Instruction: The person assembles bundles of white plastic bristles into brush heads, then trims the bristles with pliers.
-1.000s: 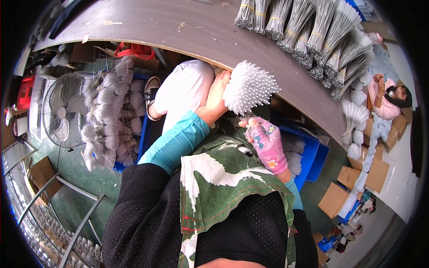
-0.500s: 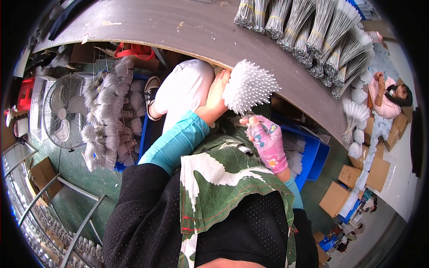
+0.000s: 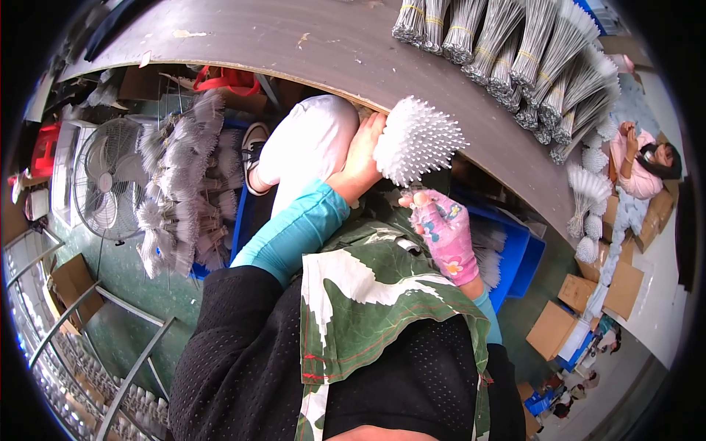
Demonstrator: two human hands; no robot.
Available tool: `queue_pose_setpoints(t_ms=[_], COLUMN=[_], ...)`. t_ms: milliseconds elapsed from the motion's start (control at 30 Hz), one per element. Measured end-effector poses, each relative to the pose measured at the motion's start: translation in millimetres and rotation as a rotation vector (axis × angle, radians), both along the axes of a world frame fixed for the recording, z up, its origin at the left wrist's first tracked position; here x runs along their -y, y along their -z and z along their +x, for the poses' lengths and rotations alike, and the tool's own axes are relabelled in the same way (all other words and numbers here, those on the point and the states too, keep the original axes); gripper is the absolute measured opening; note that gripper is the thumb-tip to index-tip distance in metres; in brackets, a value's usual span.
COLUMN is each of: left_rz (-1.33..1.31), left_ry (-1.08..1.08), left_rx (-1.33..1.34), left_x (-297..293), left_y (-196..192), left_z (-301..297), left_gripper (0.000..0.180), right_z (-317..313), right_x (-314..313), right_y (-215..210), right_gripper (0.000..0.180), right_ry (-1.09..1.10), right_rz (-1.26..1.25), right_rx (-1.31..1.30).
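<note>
My left hand (image 3: 362,158), bare beyond a teal sleeve, is wrapped round a bundle of thin brushes (image 3: 418,141) close to the table edge. The bundle's round, white, dotted head faces up and to the right. Its stems are mostly hidden beneath the hand and the head. Just below the bundle is my right hand (image 3: 446,234), in a pink flowered fingerless glove. Its fingers are curled with the thumb pressed in, and anything between them is too small or hidden to name.
Several tied bundles of wire-stemmed brushes (image 3: 507,66) lie on the brown table (image 3: 294,51). A blue bin (image 3: 518,257) stands at my right. Left are heaped white brushes (image 3: 180,184), a standing fan (image 3: 110,180) and a metal rack (image 3: 132,367). A person (image 3: 640,162) sits far right near cartons (image 3: 551,327).
The view has shifted slightly, so the scene sits a little differently in it. Both hands keep nearly the same pose, the left still round the brush bundle.
</note>
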State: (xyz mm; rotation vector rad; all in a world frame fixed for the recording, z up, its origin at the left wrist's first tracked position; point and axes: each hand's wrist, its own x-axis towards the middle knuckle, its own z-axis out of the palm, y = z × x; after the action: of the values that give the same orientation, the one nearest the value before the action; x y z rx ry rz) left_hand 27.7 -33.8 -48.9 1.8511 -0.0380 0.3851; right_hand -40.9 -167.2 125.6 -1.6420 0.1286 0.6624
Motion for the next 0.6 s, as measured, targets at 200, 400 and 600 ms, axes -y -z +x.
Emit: queue_pose_setpoints(t_ms=[200,400,600], left_rz=[0.143,0.136,0.109], left_ry=[-0.037,-0.044,-0.043], left_rx=[-0.039,-0.055,-0.057], left_x=[-6.0,-8.1,-7.4], left_y=[-26.4,-32.3,-34.9], left_z=[-6.0,-8.9,-8.2], left_gripper=[0.040,0.041,0.040], right_z=[0.1,-3.3,-7.2], right_x=[-3.5,-9.6,-16.6], right_y=[-10.7,-2.0,0.6], right_gripper=[0.031,0.031,0.031], right_ry=[-0.182,-0.052,0.033], right_rz=[-0.098,-0.109,-0.037], right_rx=[0.021,-0.007,-0.012])
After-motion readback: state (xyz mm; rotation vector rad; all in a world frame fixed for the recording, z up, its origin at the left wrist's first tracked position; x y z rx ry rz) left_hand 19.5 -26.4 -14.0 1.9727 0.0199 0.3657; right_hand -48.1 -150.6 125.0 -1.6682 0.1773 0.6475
